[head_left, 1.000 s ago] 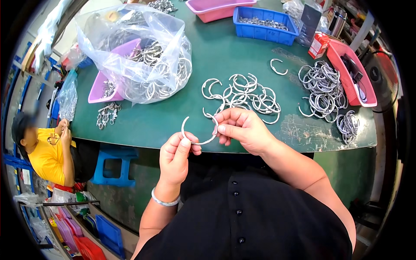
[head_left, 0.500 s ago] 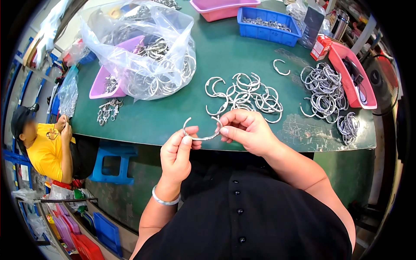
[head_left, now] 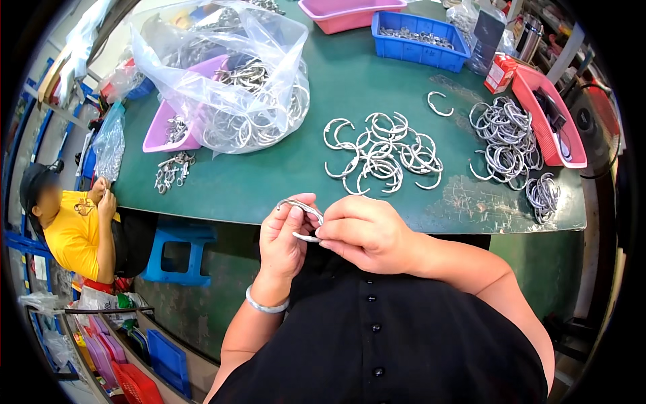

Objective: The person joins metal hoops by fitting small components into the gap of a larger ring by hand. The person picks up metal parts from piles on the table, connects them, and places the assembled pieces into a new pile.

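Note:
Between my two hands, just in front of the table edge, is a silver open bangle (head_left: 304,209). My left hand (head_left: 281,236) pinches one side of it between thumb and fingers. On its other side the fingertips of my right hand (head_left: 367,233) close round it and hide part of the metal. Beyond my hands a loose group of similar bangles (head_left: 380,151) lies on the green table (head_left: 269,182). A denser heap of bangles (head_left: 503,138) sits to the right, with a smaller bunch (head_left: 542,197) nearer the edge. One lone bangle (head_left: 441,104) rests farther back.
A clear plastic bag (head_left: 259,111) of bangles leans over a pink tray (head_left: 158,135), with small metal parts (head_left: 175,172) beside it. Farther back are a blue bin (head_left: 420,57) and a pink bin (head_left: 350,17). A red basket (head_left: 548,128) stands right. Another person (head_left: 77,229) works at left near a blue stool (head_left: 178,252).
Both hands have drawn back toward my body with the bangle, off the table's edge. The bangle has turned, its opening now facing differently, and my right fingers cover more of it.

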The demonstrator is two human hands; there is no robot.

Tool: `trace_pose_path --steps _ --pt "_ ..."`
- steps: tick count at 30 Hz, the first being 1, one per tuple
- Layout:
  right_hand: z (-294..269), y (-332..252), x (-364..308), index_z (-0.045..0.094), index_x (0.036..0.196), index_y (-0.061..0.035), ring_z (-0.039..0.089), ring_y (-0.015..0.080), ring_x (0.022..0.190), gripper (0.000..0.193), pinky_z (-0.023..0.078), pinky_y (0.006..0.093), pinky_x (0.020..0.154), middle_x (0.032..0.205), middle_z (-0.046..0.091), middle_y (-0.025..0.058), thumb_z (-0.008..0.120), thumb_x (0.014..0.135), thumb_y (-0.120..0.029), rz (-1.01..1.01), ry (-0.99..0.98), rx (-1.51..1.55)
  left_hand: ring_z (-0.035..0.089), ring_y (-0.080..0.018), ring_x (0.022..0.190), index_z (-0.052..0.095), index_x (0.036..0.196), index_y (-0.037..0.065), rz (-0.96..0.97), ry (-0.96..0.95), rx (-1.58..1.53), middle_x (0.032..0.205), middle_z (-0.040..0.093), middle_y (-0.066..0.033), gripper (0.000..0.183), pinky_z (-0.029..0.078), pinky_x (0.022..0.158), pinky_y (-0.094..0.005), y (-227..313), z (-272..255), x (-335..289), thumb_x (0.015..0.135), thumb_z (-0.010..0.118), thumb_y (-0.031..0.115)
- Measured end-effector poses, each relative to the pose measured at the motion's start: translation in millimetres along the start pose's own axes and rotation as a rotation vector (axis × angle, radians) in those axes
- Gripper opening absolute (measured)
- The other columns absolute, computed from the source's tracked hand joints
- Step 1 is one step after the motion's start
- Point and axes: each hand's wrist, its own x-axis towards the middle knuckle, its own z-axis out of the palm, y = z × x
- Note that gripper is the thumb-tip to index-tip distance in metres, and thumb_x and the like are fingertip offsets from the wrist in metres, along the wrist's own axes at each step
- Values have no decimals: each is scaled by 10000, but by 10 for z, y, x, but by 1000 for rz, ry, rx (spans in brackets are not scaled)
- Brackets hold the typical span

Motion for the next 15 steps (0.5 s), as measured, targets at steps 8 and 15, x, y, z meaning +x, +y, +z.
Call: trace_pose_path --steps 8,15 --pt "7 -12 28 575 798 -58 543 231 645 147 448 311 539 754 532 62 646 669 -51 -17 23 -35 550 -141 752 500 1034 -54 -106 25 -87 811 565 -73 227 451 700 -245 9 -20 -29 882 440 103" --pt "-98 -11 42 583 818 -44 545 221 635 168 441 290 531 753 535 73 648 664 -24 59 30 -48 556 -143 749 499 1039 -53 -24 23 -47 832 577 -80 227 457 713 -251 25 -11 -31 886 429 99"
